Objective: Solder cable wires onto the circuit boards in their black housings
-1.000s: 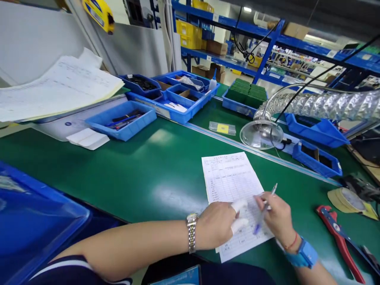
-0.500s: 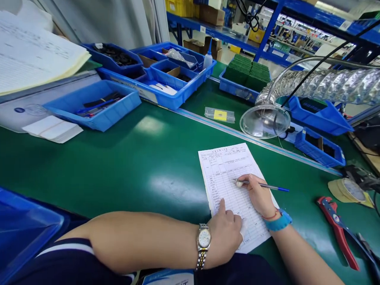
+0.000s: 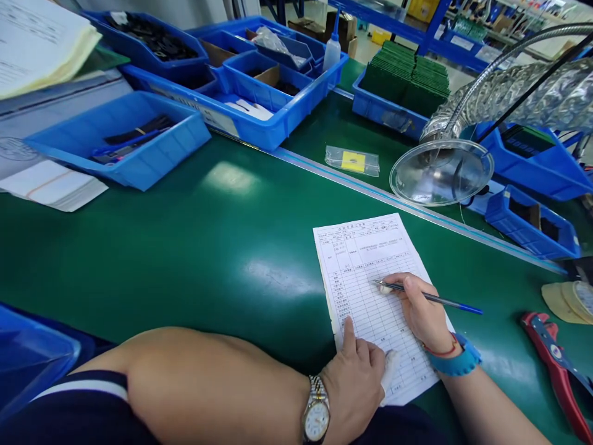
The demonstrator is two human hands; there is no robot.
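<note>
Form (image 3: 361, 290), printed and ruled, flat on green bench (image 3: 222, 247); left hand (image 3: 356, 377) upon it, index finger extended, other visible fingers half-curled, right hand (image 3: 422, 314) pinching a ballpoint pen (image 3: 447, 301), nib over the ruled rows. Possible faults: skewed form from weak finger pressure, stray stroke from a slipping nib. Near edge close to lap (image 3: 401, 426); bare bench wide leftward, red-handled cutter (image 3: 557, 374) and tape roll (image 3: 566, 301) bounding room rightward.

My right hand (image 3: 425, 314) holds a pen (image 3: 447, 300) over a printed form (image 3: 359, 287). My left hand (image 3: 356, 382) rests on its near part. A red-handled tool (image 3: 559, 378) lies at right.
</note>
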